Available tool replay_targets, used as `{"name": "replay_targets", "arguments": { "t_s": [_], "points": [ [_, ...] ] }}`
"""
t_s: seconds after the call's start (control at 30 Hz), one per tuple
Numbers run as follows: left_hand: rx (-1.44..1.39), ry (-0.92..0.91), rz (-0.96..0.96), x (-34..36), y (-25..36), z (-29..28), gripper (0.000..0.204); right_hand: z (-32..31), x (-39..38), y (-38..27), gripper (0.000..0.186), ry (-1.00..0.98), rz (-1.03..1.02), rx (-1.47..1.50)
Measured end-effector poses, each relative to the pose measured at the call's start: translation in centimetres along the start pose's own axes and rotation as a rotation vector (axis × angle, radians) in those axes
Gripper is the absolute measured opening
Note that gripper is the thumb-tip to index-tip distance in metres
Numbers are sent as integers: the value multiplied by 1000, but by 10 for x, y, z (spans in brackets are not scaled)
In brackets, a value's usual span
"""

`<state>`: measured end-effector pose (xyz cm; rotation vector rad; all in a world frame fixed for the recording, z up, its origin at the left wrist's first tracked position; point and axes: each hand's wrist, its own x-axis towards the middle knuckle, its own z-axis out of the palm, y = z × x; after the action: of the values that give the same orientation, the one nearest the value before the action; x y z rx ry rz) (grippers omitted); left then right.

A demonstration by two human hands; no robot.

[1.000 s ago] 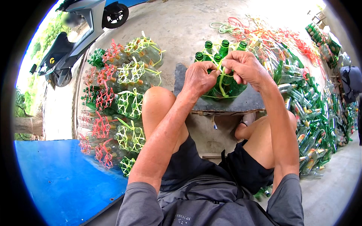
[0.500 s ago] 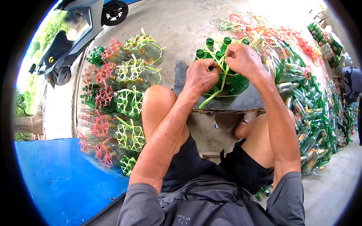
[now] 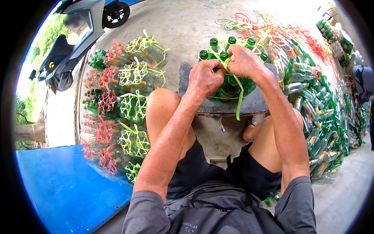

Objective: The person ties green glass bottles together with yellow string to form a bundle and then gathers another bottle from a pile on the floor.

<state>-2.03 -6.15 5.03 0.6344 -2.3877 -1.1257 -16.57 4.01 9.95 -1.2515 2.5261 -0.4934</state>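
Note:
A cluster of green glass bottles (image 3: 228,90) stands upright on a small dark-topped table (image 3: 255,106) before my knees. Yellow-green plastic strap (image 3: 240,102) runs among the bottle necks, one loose end hanging over the table's near edge. My left hand (image 3: 206,76) is closed, thumb and forefinger pinching the strap at the near left of the necks. My right hand (image 3: 247,62), also closed, grips the strap just beside it. The two hands almost touch above the bottles. Part of the strap's path is hidden behind my fingers.
Bundles of strapped bottles (image 3: 132,105) lie stacked left of my knee. To the right spreads a large heap of loose bottles (image 3: 321,113). Tangled red and green straps (image 3: 288,37) lie beyond the table. A blue board (image 3: 70,187) and a parked scooter (image 3: 78,43) are at left.
The loose strap end has swung from the lower left of the bottles to hang straight down near the middle. Both hands have stayed close together, with my right hand shifted slightly left.

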Motion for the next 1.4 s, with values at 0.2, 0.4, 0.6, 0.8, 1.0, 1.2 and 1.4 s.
{"name": "replay_targets", "arguments": {
  "t_s": [0.2,0.4,0.6,0.8,1.0,1.2,1.4],
  "points": [
    [-20,-48,-31,1,3,-1,15,10,3,12,50,23,-56,130],
    [-164,-57,-79,1,-1,3,15,11,1,12,49,20,-132,202],
    [-292,-15,-169,-4,2,4,13,8,-4,9,47,30,-137,118],
    [-404,2,-167,-5,1,3,13,11,-7,15,46,66,-188,161],
    [-409,19,-152,-5,3,5,13,9,-9,20,46,76,-210,155],
    [-417,18,-137,-8,3,4,13,5,-30,16,40,191,-250,221],
    [-400,15,-128,-9,4,4,13,11,-47,12,21,349,-335,71]
  ]
}}
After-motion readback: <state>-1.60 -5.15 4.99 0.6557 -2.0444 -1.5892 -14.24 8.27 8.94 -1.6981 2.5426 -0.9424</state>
